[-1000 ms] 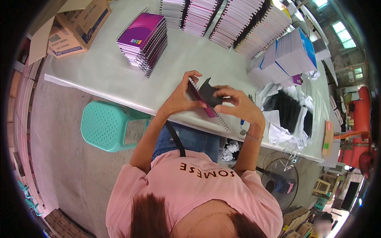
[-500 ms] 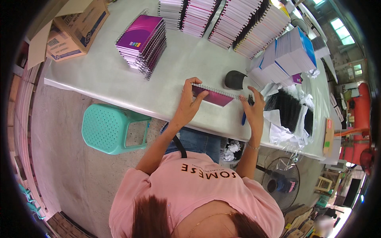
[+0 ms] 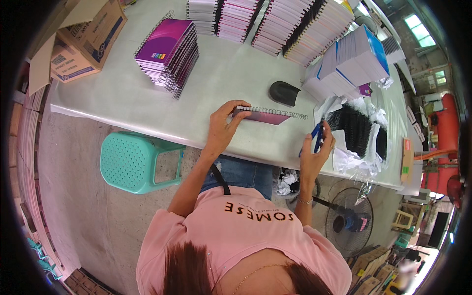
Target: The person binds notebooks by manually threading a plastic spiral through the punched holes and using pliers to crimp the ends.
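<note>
Right hand: we find the right hand (image 3: 314, 155) at the near edge of the table (image 3: 123, 93), fingers curled around blue-handled pliers (image 3: 317, 137); the tool's tip is too small to make out.
Left hand: the left hand (image 3: 221, 129) pinches the near-left corner of the spiral notebook (image 3: 268, 116), thumb and fingers pressed on the cover.
Notebook: it lies flat on the table between both hands, coil edge facing away.
Beyond the notebook: we note a black curved object (image 3: 284, 92), kind unclear.
Far left of the notebook: purple notebook stack (image 3: 167, 54).
Far edge: further stacks (image 3: 295, 24), cut off by the frame.
</note>
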### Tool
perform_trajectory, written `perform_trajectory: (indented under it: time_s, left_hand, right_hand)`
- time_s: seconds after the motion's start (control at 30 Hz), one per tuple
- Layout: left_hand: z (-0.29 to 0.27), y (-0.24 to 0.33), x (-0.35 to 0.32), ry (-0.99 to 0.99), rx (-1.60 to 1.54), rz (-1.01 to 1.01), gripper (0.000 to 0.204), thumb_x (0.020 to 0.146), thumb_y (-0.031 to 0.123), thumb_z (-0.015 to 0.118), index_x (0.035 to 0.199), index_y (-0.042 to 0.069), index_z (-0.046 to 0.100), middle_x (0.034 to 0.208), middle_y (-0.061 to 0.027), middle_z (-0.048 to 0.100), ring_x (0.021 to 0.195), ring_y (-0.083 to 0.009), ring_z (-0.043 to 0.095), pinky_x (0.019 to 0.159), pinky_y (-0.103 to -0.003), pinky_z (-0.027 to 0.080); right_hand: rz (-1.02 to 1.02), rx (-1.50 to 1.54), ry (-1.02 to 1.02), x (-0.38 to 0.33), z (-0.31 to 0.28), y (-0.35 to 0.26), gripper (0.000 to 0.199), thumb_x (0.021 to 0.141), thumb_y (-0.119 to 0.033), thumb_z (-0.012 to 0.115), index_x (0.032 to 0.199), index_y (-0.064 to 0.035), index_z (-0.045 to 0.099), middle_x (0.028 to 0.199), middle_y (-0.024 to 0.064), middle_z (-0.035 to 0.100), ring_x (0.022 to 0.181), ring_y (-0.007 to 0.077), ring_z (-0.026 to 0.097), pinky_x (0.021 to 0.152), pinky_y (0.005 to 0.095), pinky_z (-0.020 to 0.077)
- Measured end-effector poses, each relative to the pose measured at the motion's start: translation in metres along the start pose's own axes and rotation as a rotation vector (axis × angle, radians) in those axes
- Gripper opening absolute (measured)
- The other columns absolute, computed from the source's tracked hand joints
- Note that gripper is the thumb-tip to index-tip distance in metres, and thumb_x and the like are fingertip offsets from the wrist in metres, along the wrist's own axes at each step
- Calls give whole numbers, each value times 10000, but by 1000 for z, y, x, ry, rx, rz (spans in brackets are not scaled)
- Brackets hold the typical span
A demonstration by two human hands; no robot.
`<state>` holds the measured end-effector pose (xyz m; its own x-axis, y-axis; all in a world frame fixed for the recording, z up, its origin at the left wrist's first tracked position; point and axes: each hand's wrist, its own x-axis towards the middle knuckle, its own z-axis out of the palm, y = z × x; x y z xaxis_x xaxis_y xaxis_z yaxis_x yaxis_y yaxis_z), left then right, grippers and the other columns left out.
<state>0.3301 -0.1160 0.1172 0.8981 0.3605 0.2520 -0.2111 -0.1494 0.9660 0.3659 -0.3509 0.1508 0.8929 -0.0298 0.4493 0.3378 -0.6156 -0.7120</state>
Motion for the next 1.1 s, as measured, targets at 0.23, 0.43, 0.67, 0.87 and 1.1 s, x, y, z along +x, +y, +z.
perform_trajectory:
  time_s: [0.23,0.43,0.67,0.87,1.1]
  left_hand:
    - [3,1,2,11,-11,-35,193,874,83,705,1053,16,674,943,-57,702,797,-110,603,756,-262,489]
    - [2,0,0,35,-49,-44,191,872,55,694,1058,13,684,943,-57,707,810,-111,615,757,-263,496]
    - [1,-4,0,42,-40,20,195,873,9,667,1068,-7,676,969,-89,706,886,-145,654,818,-278,513]
    - [1,-6,-2,53,27,49,183,882,-17,646,1064,-28,657,1007,-102,694,957,-156,668,889,-295,524]
    - [3,-3,-1,83,-2,-6,188,881,153,712,957,-13,664,827,-90,682,756,-152,610,729,-289,492]
  right_hand:
    - [-199,219,-327,-29,19,-60,576,740,-62,722,1296,-52,569,1117,160,507,1032,285,533,870,384,475]
    - [-248,249,-393,-38,41,-68,598,716,-79,754,1290,-75,586,1081,147,502,955,296,558,811,385,490]
    - [-257,274,-399,-38,44,-73,594,721,-89,751,1291,-71,583,1081,151,499,961,299,553,808,396,492]
    - [-239,236,-384,-36,40,-71,594,719,-61,733,1294,-72,584,1087,147,489,976,282,542,811,378,493]
    - [-173,247,-401,-37,38,-70,599,711,-20,710,1295,-83,593,1127,131,483,1025,246,535,824,346,503]
